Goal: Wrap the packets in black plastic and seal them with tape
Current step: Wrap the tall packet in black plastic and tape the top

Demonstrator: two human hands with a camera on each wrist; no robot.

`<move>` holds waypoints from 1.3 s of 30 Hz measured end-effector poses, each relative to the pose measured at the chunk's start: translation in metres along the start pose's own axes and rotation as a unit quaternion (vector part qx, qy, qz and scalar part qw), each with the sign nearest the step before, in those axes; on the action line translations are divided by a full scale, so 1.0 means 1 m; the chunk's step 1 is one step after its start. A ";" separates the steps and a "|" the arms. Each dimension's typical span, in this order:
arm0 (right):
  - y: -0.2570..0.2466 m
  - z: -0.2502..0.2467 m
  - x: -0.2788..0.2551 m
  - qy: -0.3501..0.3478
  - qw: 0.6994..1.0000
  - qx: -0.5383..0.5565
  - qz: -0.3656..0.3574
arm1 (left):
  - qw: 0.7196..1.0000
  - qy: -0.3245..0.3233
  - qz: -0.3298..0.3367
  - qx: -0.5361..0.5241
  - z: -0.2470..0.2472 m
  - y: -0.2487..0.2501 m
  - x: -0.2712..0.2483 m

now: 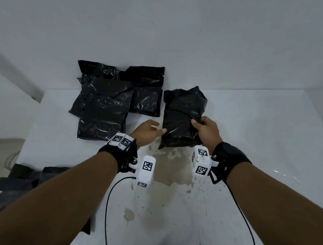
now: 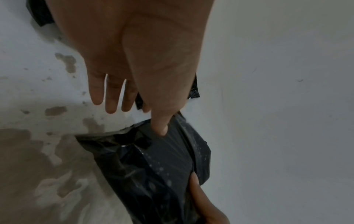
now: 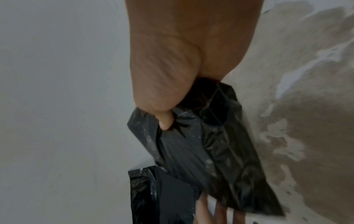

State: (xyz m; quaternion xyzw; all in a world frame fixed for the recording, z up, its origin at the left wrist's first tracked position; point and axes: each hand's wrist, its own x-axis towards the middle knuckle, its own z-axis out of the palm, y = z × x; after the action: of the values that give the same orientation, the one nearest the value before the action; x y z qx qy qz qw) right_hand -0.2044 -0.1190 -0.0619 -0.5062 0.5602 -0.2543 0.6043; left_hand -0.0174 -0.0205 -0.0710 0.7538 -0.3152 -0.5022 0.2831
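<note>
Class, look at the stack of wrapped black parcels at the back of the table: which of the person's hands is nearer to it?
Left. The left hand lies just beside the stack; the right hand is farther away, gripping a separate parcel.

No readable words, brands or numbers appear anywhere. The only signs are black-and-white square code markers on the white wrist camera housings (image 1: 146, 169), just nearer the viewer than the black-wrapped packet (image 1: 182, 118).

bare packing/work spot, can't tell if home or shop. plain white wall (image 1: 163, 26) w/ no fittings, white desk (image 1: 252, 128) w/ paint worn off to brown patches (image 1: 170, 172). black plastic-wrapped packets (image 1: 104, 107) stacked at the back, more black plastic sheets (image 1: 19, 181) piled low at left.
</note>
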 end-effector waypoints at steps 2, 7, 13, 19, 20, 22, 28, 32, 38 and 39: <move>-0.002 -0.005 -0.013 -0.017 0.999 0.027 -0.005 | 0.999 0.019 -0.006 -0.042 -0.003 0.006 -0.004; -0.005 -0.004 -0.038 -0.096 0.990 0.104 0.007 | 0.979 0.002 0.036 -0.202 -0.013 0.029 -0.020; -0.003 0.000 -0.051 -0.140 0.984 0.110 0.021 | 0.959 0.057 0.105 -0.256 -0.023 0.034 -0.043; -0.026 -0.001 -0.054 -0.148 0.979 0.138 -0.019 | 0.966 0.088 0.164 -0.177 -0.021 0.014 -0.075; -0.027 -0.001 -0.054 -0.155 0.979 0.129 -0.023 | 0.967 0.092 0.162 -0.176 -0.018 0.010 -0.080; -0.030 -0.001 -0.056 -0.156 0.980 0.118 -0.029 | 0.965 0.103 0.154 -0.184 -0.011 0.008 -0.087; -0.028 -0.011 -0.063 -0.188 0.979 0.058 -0.053 | 0.939 0.192 0.143 -0.247 0.003 0.023 -0.102; -0.027 -0.018 -0.069 -0.227 0.972 0.042 -0.050 | 0.931 0.249 0.139 -0.227 0.008 0.026 -0.109; -0.024 -0.028 -0.076 -0.241 0.968 0.021 -0.063 | 0.922 0.287 0.117 -0.232 0.016 0.019 -0.118; -0.024 -0.028 -0.076 -0.235 0.969 0.016 -0.070 | 0.922 0.290 0.117 -0.229 0.017 0.017 -0.120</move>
State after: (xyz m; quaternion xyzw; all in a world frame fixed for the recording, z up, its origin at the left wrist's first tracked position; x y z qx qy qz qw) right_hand -0.2430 -0.0706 -0.0050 -0.5801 0.3616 -0.1785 0.7077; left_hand -0.0727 0.0577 0.0056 0.7387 -0.1818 -0.2836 0.5839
